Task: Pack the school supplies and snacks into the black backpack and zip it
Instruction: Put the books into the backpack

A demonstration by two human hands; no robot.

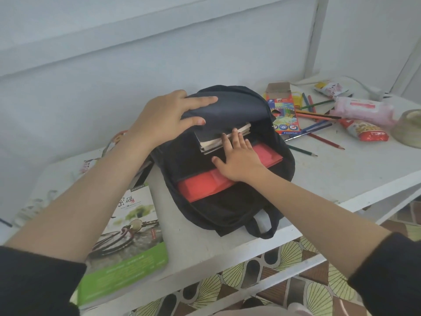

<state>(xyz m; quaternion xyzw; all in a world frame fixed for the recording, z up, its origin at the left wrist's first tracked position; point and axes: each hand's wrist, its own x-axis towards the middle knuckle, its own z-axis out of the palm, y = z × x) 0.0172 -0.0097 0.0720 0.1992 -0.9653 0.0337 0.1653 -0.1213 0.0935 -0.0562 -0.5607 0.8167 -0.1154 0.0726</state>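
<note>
The black backpack lies open on the white table. My left hand grips the raised front flap of the backpack and holds it up. Inside lie a stack of dark notebooks and a red folder. My right hand rests with straight fingers against the notebooks and on the red folder. To the right of the bag lie a coloured pencil box, loose pencils, a red snack bag, a pink packet and a small snack packet.
A green and white book lies on the table at the left of the bag. A round bowl sits at the right edge. The wall stands close behind the table. A patterned floor shows below the front edge.
</note>
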